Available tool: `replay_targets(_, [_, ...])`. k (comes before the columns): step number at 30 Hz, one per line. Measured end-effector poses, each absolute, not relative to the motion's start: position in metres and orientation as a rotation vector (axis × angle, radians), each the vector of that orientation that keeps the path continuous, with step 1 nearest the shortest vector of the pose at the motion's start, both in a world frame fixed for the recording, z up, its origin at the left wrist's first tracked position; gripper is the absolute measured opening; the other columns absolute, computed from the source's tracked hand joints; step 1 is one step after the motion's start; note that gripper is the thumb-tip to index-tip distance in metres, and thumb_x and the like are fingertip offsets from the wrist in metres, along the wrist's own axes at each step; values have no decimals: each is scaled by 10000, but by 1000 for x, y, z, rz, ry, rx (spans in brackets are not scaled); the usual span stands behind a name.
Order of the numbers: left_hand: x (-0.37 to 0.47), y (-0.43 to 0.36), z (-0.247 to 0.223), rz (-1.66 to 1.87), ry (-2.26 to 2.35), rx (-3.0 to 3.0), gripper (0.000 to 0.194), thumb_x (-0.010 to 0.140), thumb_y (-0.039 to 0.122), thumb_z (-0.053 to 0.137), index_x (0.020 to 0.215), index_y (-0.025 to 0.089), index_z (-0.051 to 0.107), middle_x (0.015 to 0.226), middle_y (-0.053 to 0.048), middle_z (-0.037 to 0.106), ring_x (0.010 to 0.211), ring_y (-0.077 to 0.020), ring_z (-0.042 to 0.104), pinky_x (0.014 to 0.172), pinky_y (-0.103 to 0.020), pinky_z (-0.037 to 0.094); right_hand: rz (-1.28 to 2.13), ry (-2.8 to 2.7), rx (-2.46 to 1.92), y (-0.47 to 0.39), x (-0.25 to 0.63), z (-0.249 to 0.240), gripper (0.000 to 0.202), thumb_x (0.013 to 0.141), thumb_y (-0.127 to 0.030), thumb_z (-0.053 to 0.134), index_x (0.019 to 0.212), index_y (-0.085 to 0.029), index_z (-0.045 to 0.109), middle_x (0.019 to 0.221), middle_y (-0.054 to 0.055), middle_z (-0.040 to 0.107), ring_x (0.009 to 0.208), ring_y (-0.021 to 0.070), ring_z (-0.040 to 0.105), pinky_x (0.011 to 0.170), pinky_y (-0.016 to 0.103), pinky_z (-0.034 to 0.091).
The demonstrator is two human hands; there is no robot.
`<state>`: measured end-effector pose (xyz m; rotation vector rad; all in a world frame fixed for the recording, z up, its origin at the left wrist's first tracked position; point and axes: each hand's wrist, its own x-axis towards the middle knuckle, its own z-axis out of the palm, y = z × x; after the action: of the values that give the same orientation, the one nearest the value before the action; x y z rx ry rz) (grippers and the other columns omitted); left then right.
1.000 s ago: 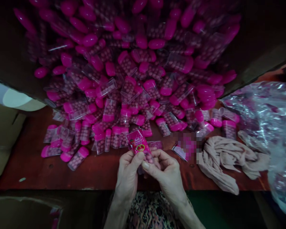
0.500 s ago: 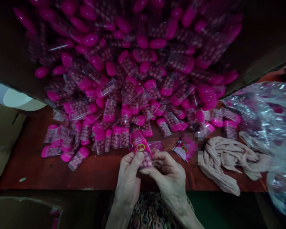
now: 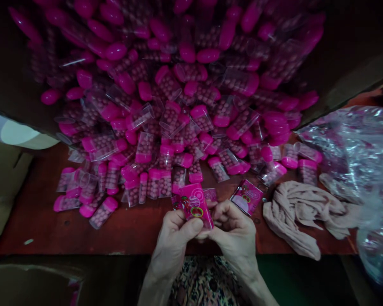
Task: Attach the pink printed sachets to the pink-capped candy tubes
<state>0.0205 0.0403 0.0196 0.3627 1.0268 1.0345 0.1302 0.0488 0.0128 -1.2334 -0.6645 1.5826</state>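
Observation:
Between my hands is a small clear candy container whose pink balls are now mostly hidden behind a glossy pink printed label (image 3: 197, 205). My left hand (image 3: 175, 244) is closed on it, the thumb pressing the label's lower front. My right hand (image 3: 235, 236) pinches the lower right edge, its fingers curled behind. Just beyond the fingers, more printed pink labels (image 3: 210, 194) lie on the table. A small stack of pink labels (image 3: 248, 197) rests to the right of my right hand.
A large heap of clear containers with pink caps and balls (image 3: 170, 119) spills from a dark bin onto the red-brown table (image 3: 127, 231). Several stand at the left. To the right lie a crumpled beige cloth (image 3: 293, 212) and a clear plastic bag (image 3: 354, 148).
The label has turned and slid down over the container, covering the balls that showed below it. My hands have shifted slightly right, and the view has moved a little.

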Motion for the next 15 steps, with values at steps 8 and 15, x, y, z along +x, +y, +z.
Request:
replay_targets(8, [20,39,20,997,1007,426,297,638,353,719,834,133,751,552,-37,601,526,-104,437,538,-228,364,1556,-710,-1184,48,136,11,407,415,-134,865,560,-205,491,472,-72,582,358,106,571,348,169,496])
replay_targets(15, [18,33,14,1034,1020,389,216,643,328,726,763,150,747,549,-31,622,515,-107,482,557,-238,408,1545,-778,-1182,47,134,11,385,452,-123,845,560,-199,483,576,-59,643,405,73,564,383,146,469])
